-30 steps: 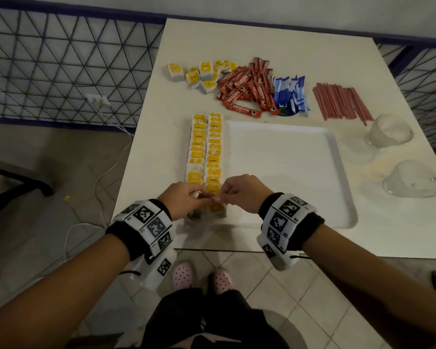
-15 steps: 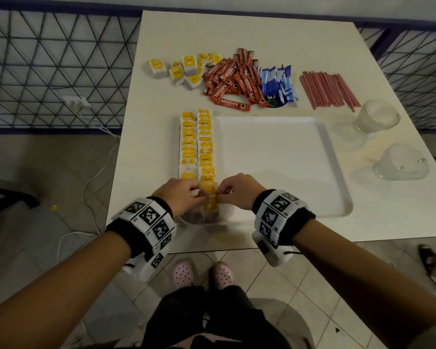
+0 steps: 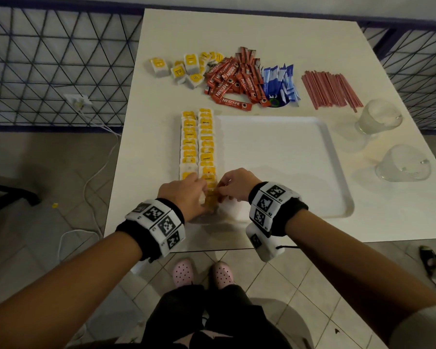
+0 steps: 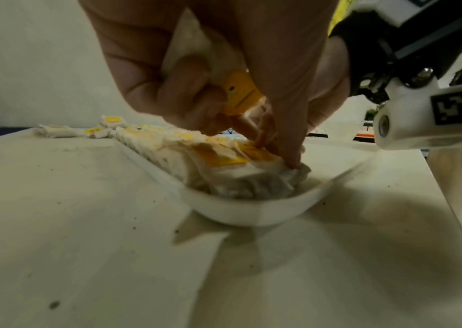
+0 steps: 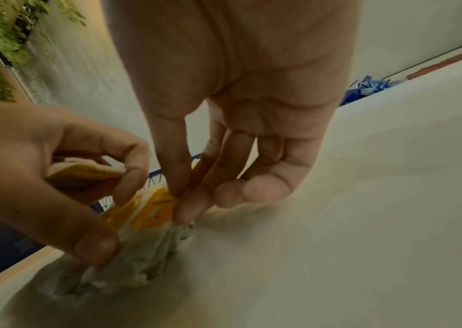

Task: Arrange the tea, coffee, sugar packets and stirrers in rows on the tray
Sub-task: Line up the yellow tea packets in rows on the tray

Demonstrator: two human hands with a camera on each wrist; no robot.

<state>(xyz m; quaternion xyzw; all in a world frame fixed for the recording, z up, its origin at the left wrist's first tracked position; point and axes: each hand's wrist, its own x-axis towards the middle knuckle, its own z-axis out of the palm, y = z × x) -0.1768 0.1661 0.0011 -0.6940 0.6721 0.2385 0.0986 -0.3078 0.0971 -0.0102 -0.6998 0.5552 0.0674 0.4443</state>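
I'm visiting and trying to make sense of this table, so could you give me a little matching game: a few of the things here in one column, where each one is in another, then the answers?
Things:
1. tea bags in two rows
2. coffee sticks
3. stirrers
4. glass cups

Places:
A. on the table to the right of the tray
B. red pile beyond the tray, between loose tea bags and blue sugar packets
C. along the tray's left side
D. laid out beyond the tray's far right corner

Pairs: 1-C, 2-B, 3-D, 4-A
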